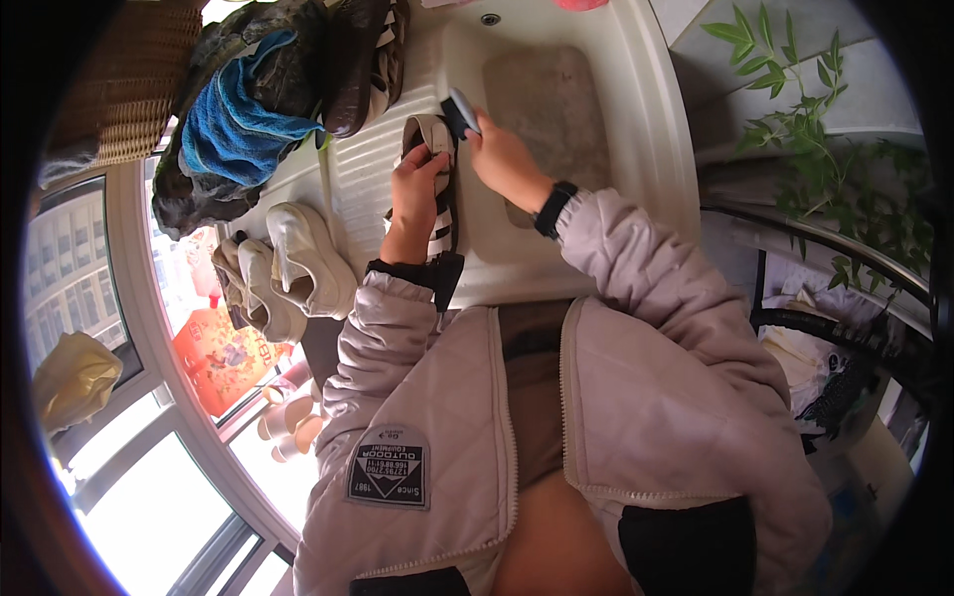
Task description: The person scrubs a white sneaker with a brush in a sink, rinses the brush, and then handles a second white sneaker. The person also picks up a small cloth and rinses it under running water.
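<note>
Before me is a white laundry sink [659,149], its basin holding murky brown water [548,97]. A strappy sandal [445,190] with pale and dark bands lies lengthwise along the basin's left edge, over the ribbed washboard [361,160]. My left hand [414,194] grips the sandal's upper part, thumb and fingers pinching a pale strap. In my right hand [510,164] is a scrubbing brush [463,110] with a grey back and dark bristles. The brush is just right of the sandal's far end; whether its bristles touch it I cannot tell.
Pale shoes [309,257] stand left of the sink. Beyond them, a blue cloth [242,123] drapes over a dark rock-like mass [287,82], beside more dark footwear [354,67]. A wicker basket [123,82] is at far left. A leafy plant [805,127] hangs at right.
</note>
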Motion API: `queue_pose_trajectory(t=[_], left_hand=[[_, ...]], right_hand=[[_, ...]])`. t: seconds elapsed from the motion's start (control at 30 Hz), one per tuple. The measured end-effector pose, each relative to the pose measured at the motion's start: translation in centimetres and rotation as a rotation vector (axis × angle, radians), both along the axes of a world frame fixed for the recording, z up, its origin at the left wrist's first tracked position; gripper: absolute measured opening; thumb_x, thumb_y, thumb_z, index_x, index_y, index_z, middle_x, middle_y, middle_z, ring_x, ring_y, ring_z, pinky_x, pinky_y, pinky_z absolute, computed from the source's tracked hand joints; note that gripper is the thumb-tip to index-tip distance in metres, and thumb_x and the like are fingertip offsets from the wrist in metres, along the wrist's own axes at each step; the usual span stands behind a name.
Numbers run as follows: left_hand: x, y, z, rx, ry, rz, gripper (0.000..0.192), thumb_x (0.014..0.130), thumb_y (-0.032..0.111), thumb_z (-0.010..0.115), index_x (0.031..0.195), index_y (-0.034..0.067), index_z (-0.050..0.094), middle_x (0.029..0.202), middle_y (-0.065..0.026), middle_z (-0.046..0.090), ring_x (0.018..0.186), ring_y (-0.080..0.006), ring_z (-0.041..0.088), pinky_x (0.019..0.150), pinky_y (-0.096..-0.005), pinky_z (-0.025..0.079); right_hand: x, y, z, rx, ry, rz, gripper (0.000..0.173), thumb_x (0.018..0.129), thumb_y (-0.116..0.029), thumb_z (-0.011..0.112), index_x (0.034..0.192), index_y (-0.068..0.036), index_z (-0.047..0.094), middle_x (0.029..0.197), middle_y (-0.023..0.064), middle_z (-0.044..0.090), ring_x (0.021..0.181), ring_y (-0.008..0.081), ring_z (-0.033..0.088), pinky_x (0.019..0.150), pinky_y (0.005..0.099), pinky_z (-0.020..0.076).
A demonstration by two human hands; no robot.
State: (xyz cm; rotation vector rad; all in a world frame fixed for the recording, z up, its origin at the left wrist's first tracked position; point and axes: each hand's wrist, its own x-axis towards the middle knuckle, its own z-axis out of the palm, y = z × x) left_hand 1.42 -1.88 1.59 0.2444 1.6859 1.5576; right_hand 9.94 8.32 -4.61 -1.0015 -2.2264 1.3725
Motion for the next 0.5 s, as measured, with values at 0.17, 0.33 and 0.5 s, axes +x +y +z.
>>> queue_pose_trajectory(t=[0.17, 0.33, 0.5], left_hand=[[-0.1, -0.3, -1.0, 0.077, -0.083, 0.045, 0.017, 0.085, 0.002, 0.051, 0.099, -0.002, 0.059, 0.090, -0.0056, 0.062, 0.084, -0.0133, 0.058, 0.074, -0.0222, 0.043], [-0.8, -1.0, -1.8, 0.049, 0.259, -0.133, 0.020, 0.083, -0.006, 0.043, 0.096, -0.007, 0.058, 0.095, -0.0067, 0.061, 0.086, -0.0140, 0.055, 0.077, -0.0255, 0.044], [-1.3, -1.0, -2.0, 0.000, 0.454, -0.163, 0.021, 0.081, 0.000, 0.044, 0.095, -0.001, 0.060, 0.092, -0.0044, 0.059, 0.086, -0.0149, 0.054, 0.078, -0.0238, 0.041]], right_hand=[[4.3, -3.3, 3.0, 0.112, 0.094, 0.015, 0.045, 0.091, -0.022, 0.045, 0.131, -0.002, 0.037, 0.062, 0.0212, 0.059, 0.054, 0.0391, 0.056, 0.050, 0.0492, 0.0423], [4.1, -3.4, 5.9, 0.040, -0.151, 0.205, 0.047, 0.094, -0.027, 0.043, 0.135, -0.005, 0.032, 0.061, 0.0206, 0.057, 0.054, 0.0396, 0.056, 0.049, 0.0501, 0.0402], [1.5, -2.4, 4.7, 0.126, 0.068, 0.100, 0.038, 0.095, -0.025, 0.040, 0.125, -0.001, 0.039, 0.063, 0.0217, 0.058, 0.057, 0.0414, 0.056, 0.051, 0.0490, 0.0420]])
